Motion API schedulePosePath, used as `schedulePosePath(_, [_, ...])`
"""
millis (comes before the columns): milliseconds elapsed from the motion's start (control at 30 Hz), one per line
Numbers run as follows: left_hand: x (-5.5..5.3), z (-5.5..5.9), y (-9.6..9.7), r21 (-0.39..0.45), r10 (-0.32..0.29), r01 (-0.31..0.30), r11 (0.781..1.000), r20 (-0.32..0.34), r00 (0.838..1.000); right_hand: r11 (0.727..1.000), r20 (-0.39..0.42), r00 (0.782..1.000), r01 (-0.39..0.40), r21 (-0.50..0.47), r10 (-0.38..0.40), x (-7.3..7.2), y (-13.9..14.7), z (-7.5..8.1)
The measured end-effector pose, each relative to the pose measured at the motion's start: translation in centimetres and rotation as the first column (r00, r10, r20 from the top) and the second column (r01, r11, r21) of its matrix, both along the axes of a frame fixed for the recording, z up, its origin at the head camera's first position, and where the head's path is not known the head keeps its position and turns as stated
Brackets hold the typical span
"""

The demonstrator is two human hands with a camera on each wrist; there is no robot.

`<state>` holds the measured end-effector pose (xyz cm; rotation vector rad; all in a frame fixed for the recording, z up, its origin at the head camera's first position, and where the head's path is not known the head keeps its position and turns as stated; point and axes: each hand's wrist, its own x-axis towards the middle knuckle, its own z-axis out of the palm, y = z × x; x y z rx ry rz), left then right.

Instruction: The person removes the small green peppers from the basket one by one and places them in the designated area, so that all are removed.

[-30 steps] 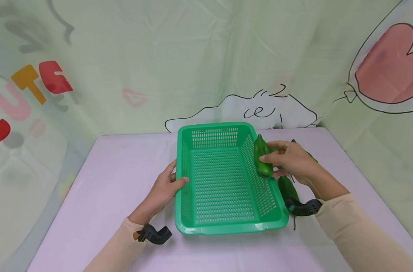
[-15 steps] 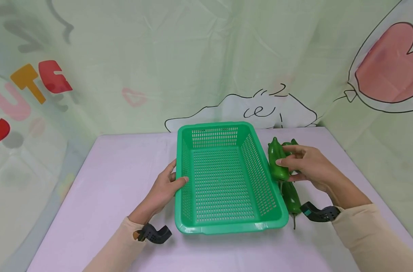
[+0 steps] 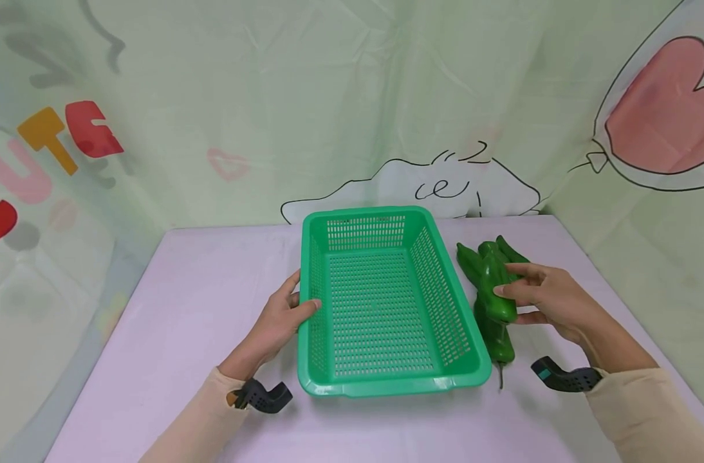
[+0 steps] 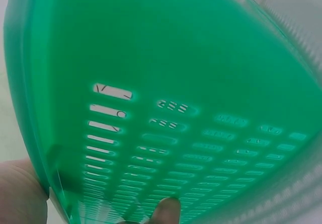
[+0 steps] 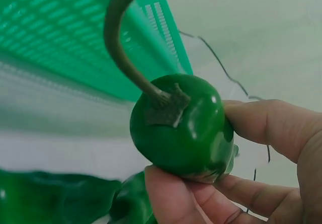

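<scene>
A green plastic basket (image 3: 387,389) with slotted walls stands at the middle of the table, holding nothing inside. My left hand (image 3: 279,318) grips its left rim, thumb over the edge; in the left wrist view a fingertip (image 4: 167,210) shows against the slotted wall. Right of the basket, my right hand (image 3: 551,299) pinches a green pepper (image 3: 495,289) between thumb and fingers. Seen from the right wrist, this pepper (image 5: 186,128) has its curved stem pointing up and toward the camera. Several other green peppers (image 3: 495,341) lie close under and around the held one, partly hidden by it.
The lilac tabletop (image 3: 213,276) runs back to a printed curtain (image 3: 329,96). One pepper (image 3: 470,262) lies right beside the basket's right wall, another (image 3: 509,249) behind my right fingers. A dark band (image 3: 566,375) sits on my right wrist.
My right hand has carried the pepper from over the basket's right rim out to the right, over the other peppers. The left hand and basket stay in place.
</scene>
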<state>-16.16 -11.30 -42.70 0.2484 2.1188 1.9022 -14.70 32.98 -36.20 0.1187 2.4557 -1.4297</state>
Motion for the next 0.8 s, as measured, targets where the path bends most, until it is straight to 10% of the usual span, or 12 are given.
schedulePosePath(800, [0.0,-0.1,0.1,-0.005,0.009,-0.009,1.000,0.003,1.000,0.998,0.092,0.994,0.045,0.052,-0.050,1.3,4.7,-3.6])
